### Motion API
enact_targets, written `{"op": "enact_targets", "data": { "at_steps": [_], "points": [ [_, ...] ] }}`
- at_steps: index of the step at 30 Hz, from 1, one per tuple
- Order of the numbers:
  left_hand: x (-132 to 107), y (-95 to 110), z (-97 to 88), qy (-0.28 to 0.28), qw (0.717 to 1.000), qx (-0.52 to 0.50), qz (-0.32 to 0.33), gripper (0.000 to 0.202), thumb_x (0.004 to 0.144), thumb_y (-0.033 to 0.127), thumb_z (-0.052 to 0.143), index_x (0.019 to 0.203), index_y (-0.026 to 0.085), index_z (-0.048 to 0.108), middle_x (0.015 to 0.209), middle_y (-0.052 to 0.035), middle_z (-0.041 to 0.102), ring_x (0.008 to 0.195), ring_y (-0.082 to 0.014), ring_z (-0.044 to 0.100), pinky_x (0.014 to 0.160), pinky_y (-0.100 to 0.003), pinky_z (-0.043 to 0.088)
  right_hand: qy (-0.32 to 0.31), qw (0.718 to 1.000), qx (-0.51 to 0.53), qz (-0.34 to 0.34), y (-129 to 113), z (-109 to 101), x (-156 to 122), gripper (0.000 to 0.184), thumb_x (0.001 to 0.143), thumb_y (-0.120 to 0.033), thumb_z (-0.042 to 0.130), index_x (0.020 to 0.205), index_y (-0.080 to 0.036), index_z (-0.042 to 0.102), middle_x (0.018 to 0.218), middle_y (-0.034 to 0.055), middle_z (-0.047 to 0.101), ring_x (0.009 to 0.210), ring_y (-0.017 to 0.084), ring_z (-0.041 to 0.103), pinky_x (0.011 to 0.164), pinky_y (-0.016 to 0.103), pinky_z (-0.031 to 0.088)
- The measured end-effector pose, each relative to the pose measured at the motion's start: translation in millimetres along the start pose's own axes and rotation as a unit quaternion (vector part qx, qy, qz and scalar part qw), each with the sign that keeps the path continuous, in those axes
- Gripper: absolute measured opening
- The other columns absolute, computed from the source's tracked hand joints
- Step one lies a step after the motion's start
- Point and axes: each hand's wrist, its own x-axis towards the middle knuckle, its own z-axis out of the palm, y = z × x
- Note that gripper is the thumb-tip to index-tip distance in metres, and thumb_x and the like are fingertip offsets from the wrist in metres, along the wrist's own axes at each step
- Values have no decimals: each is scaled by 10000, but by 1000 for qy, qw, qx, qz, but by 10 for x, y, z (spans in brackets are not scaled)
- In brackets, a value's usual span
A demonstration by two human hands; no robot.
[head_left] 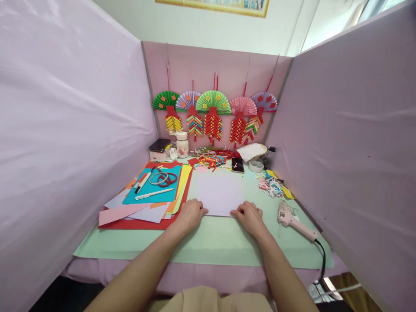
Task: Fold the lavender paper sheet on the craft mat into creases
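Observation:
A pale lilac sheet of paper (pixel 219 193) lies flat on the mint-green table cover (pixel 224 240) in front of me. At its near left corner, my left hand (pixel 192 212) pinches the edge between thumb and curled fingers. My right hand (pixel 250 215) has the near right corner in the same kind of grip. Left of my left hand is a stack of coloured paper, with a blue sheet (pixel 130 198) on top. Scissors with red handles (pixel 170 179), a white pen (pixel 154 193) and a craft knife (pixel 144 181) rest on that sheet.
A pink glue gun (pixel 297 223) with a black cord lies at the right. Paper scraps (pixel 271 186), a tape roll (pixel 256 166), a phone (pixel 238 165) and rolled paper tubes (pixel 212 161) sit toward the back. Several paper fan ornaments (pixel 213 102) hang on the rear panel. A white bottle (pixel 182 145) stands at back left.

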Motion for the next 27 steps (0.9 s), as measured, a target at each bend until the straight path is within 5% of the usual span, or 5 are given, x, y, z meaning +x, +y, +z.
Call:
{"op": "enact_targets", "data": {
  "at_steps": [27],
  "points": [
    [42, 30, -189, -82, 997, 4, -17, 273, 848, 375, 489, 828, 172, 671, 963, -105, 690, 890, -241, 628, 686, -289, 414, 10, 999, -13, 41, 14, -34, 37, 338, 758, -498, 674, 601, -202, 625, 801, 18, 613, 898, 209, 505, 742, 326, 235]
  ]
}}
